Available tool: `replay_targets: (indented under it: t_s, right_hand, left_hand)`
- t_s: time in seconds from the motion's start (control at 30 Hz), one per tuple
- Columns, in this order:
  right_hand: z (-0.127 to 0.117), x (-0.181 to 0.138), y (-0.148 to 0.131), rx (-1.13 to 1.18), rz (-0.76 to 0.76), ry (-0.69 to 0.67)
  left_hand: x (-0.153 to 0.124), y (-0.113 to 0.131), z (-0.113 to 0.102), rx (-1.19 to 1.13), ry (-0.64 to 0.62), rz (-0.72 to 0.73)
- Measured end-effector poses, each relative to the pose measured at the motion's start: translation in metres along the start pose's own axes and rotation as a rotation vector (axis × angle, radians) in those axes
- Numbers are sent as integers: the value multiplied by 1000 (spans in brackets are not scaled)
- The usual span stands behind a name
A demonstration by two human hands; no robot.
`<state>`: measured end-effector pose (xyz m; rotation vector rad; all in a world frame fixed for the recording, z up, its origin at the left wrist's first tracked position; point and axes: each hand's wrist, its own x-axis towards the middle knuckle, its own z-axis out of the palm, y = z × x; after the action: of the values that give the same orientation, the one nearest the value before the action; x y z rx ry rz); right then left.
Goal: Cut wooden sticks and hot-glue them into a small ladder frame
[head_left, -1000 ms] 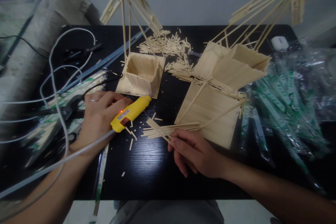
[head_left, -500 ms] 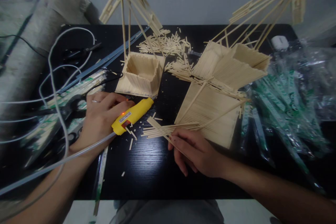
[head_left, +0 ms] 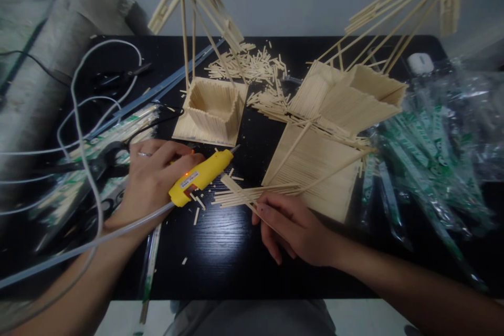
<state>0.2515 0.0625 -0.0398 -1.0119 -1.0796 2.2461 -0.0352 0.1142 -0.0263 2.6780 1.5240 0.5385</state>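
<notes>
My left hand (head_left: 159,173) is wrapped round a yellow hot glue gun (head_left: 201,176), whose small red light glows. Its metal nozzle points up and to the right, and a clear glue stick (head_left: 137,220) runs out of its back end. Between the thumb and fingers of my right hand (head_left: 289,226) are pinched thin wooden sticks (head_left: 238,190), angled up to the left; I cannot tell how many. Beneath them lie several loose sticks (head_left: 271,192). A flat panel of sticks (head_left: 315,168) lies just beyond my right hand. Past the nozzle stands a square stick box (head_left: 212,123) on a base.
A larger stick structure (head_left: 362,94) stands at the back right, beside a heap of cut stick pieces (head_left: 252,65). Plastic wrappers (head_left: 429,136) cover the right side. Black-handled pliers (head_left: 106,160), a white cable (head_left: 79,121) and packaged sticks lie at left.
The glue gun has shifted slightly up and to the right in my left hand, its nozzle lifting a little. My right hand and its sticks stay put.
</notes>
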Motion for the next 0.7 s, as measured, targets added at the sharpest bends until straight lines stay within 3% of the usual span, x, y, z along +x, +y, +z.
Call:
replay_targets:
  t_s: [0.37,0.7]
  right_hand:
    - [0,0,-1,-22,-14,-20]
    - [0,1,1,-28,1,-18]
  left_hand:
    - [1,-2,0,-5,-24,-60]
    - [-1,9,0,53,28,50]
